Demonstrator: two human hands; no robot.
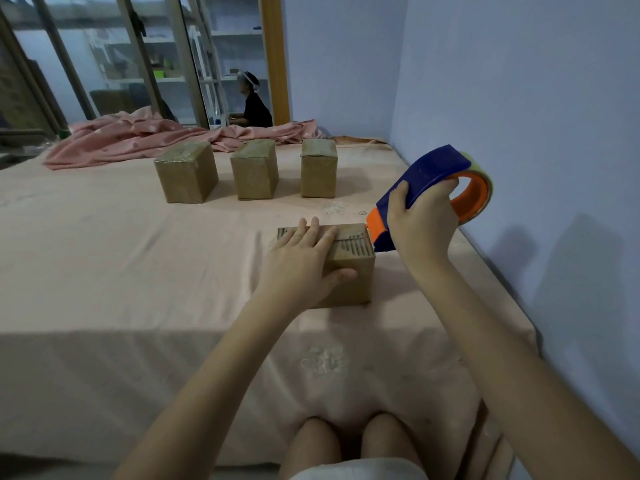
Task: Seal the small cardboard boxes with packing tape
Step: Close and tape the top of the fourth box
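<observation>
Cardboard box (349, 271) on bed (138, 271), under left hand (301, 261).
Left fingers flat on top; right hand (420, 220) grips blue-orange tape dispenser (429, 178), its mouth at the box's right top edge.

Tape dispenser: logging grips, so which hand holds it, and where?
The right hand grips the tape dispenser around its blue body, behind the orange nose.

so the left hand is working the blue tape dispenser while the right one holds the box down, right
Not quite: the hands are swapped. In the head view the right hand grips the blue tape dispenser, while the left hand holds the box down.
</observation>
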